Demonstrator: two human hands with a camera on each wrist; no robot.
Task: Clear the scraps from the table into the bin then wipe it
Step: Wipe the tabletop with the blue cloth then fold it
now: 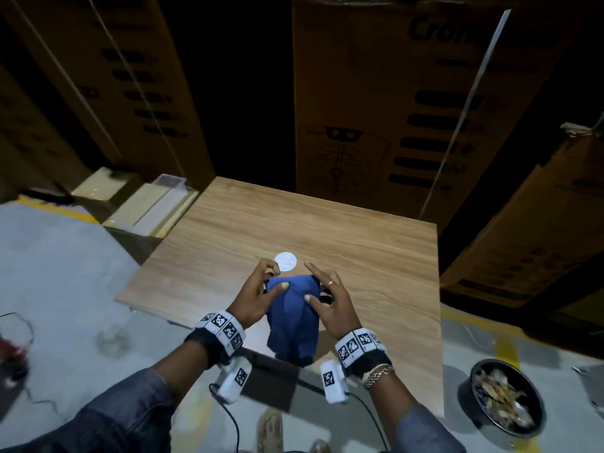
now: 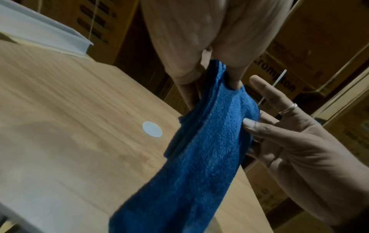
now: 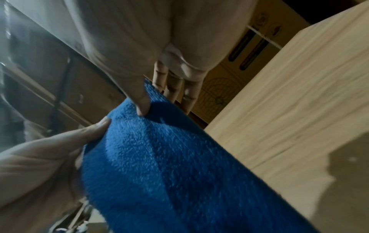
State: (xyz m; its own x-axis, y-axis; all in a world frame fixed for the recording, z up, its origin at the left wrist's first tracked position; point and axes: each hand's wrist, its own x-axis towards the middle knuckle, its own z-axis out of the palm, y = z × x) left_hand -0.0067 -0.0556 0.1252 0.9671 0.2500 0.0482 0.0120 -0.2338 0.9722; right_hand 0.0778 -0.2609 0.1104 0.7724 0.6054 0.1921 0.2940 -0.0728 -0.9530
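Note:
A blue cloth (image 1: pixel 294 318) hangs between my two hands, just above the near half of the wooden table (image 1: pixel 327 217). My left hand (image 1: pixel 271 279) pinches the cloth's (image 2: pixel 199 157) top left edge between thumb and curled fingers (image 2: pixel 235 78). On the other side, my right hand (image 1: pixel 309 282) holds the cloth (image 3: pixel 159 157), with the thumb (image 3: pixel 142 104) on its front and the straight fingers behind it. A round white sticker (image 1: pixel 286 261) lies flat on the table just beyond my hands. On the floor at the lower right stands a dark round bin (image 1: pixel 474 380) with scraps inside.
Tall cardboard boxes (image 1: pixel 392 109) stand close behind and to the right of the table. Flat pale boxes (image 1: pixel 153 204) lie off its far left corner. A glass (image 1: pixel 16 338) stands on the concrete floor at the far left. Cables hang from my wrist cameras.

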